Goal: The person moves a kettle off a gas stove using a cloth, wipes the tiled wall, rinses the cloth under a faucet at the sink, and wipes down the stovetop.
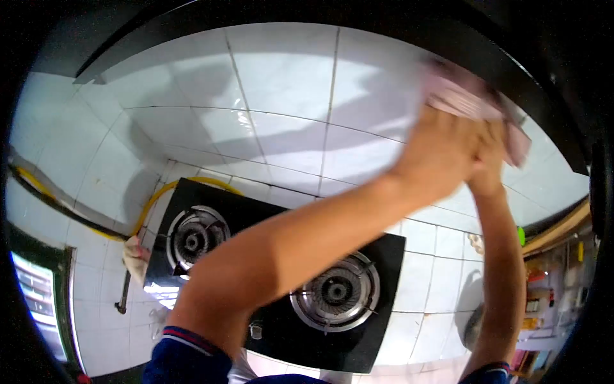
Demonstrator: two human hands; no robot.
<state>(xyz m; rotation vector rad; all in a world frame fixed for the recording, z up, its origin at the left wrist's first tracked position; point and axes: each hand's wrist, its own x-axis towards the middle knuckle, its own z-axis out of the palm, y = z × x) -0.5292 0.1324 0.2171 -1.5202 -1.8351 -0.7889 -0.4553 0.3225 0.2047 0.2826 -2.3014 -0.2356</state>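
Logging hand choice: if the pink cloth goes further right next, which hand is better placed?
Probably the right hand: its forearm rises on that side, while the left hand reaches across above the gas stove. Both are at the pink cloth; blur obscures each grip.

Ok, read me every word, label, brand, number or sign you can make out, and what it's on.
No text can be read anywhere.
Small coloured items at the far right: any labels too small and blurred.
Pale pink cloth: motion-blurred, no lettering legible.
Black glossy rectangular two-burner stove: no lettering legible.
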